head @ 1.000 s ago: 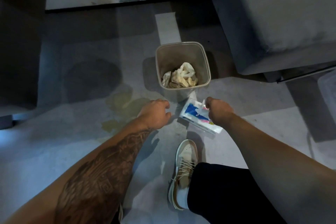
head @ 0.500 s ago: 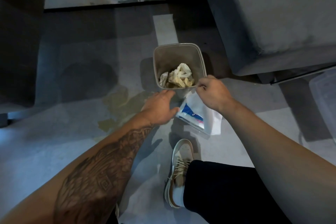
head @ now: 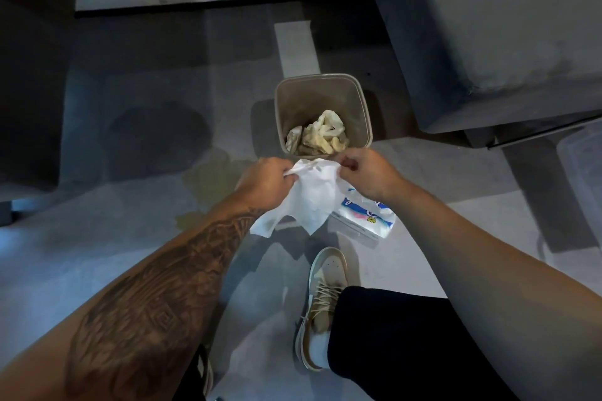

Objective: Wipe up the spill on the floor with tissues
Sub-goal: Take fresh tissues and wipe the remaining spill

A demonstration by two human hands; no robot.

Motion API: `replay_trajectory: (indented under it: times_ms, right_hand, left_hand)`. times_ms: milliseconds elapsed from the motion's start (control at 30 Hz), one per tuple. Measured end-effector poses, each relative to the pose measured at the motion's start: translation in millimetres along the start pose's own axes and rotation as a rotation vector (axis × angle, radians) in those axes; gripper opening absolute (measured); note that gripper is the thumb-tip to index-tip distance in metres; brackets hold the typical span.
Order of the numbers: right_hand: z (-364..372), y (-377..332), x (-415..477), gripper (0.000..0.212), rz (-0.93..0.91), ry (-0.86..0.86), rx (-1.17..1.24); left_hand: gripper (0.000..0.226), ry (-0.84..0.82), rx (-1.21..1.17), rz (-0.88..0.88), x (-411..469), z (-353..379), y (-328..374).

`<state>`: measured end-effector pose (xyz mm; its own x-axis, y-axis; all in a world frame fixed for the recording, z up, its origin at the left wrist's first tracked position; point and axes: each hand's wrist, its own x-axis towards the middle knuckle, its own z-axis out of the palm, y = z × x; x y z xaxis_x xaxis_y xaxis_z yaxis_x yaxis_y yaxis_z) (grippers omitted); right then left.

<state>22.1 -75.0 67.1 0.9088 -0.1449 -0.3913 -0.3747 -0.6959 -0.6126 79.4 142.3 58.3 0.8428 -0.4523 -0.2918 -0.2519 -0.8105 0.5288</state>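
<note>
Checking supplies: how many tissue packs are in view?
1. The tissue pack lies on the floor near the bin, partly behind the tissue that the left hand and right hand hold. Others may be hidden.

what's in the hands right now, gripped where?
Both hands hold a white tissue: left hand pinches its upper left edge, right hand its upper right corner. The rest hangs loose.

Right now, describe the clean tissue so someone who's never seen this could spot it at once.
Find the beige bin on the grey floor. Just in front of its near rim, the left hand and right hand hold one tissue between them. It is bright white and unstained, unlike the yellowed wads in the bin and the printed pack on the floor.
</note>
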Motion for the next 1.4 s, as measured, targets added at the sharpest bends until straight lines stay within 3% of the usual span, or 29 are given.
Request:
replay_trajectory:
  times_ms: [100,233,367,567,733,867,1067,1200,1300,1400]
  right_hand:
    - [15,28,4,0.020,0.131,-0.091,-0.320]
    - [41,54,3,0.041,0.229,-0.267,-0.576]
    - [56,62,1,0.047,0.258,-0.346,-0.631]
    - [49,56,2,0.038,0.286,-0.229,-0.532]
    - [24,51,1,0.028,0.313,-0.133,-0.472]
    - [3,38,-4,0.017,0.331,0.022,-0.370]
    - [-21,-9,-16,0.019,0.224,0.233,-0.271]
    - [-30,-58,-29,0.006,0.161,0.166,-0.026]
    - [-20,-103,-45,0.013,0.096,0.159,0.177]
    - [0,-147,-62,0.015,0.011,0.150,0.270]
  left_hand:
    - [0.026,0.011,0.020,-0.049,0,-3,-8]
    - [0.028,0.004,0.014,-0.090,0,-6,-15]
    - [0.028,0.010,0.016,-0.105,0,-8,-21]
    - [0.031,-0.050,0.007,-0.177,-1,-8,-31]
    - [0.020,-0.061,-0.079,-0.199,-8,-17,-34]
    - [0.019,-0.051,-0.149,-0.239,-13,-28,-33]
    - [0.016,-0.036,-0.344,-0.307,-30,-47,-35]
    - [0.029,0.012,-0.505,-0.394,-49,-63,-36]
    - [0.037,0.083,-0.572,-0.441,-67,-75,-41]
    - [0.029,0.148,-0.674,-0.478,-88,-88,-41]
